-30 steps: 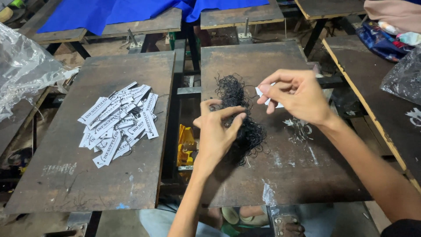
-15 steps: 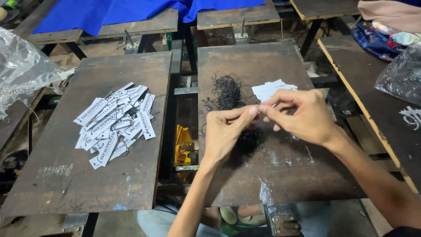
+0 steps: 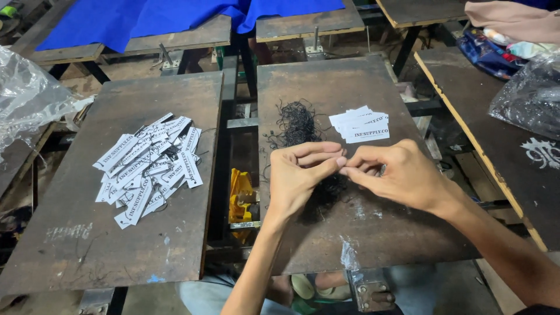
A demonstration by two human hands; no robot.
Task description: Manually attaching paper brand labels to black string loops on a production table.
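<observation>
Both hands' grips [image 3: 344, 163] meet mid-board [image 3: 408, 233], beside black strings [image 3: 297, 122].

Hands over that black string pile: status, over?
Left hand and right hand meet fingertip to fingertip, pinching something too small to see. Black string pile right under and behind them. White tags beside it, untouched. Nothing in the way.

Left hand [image 3: 300, 178] and right hand [image 3: 396, 175], fingertips pinched together above tangled black strings [image 3: 298, 123], beside white tags [image 3: 361, 124].
</observation>
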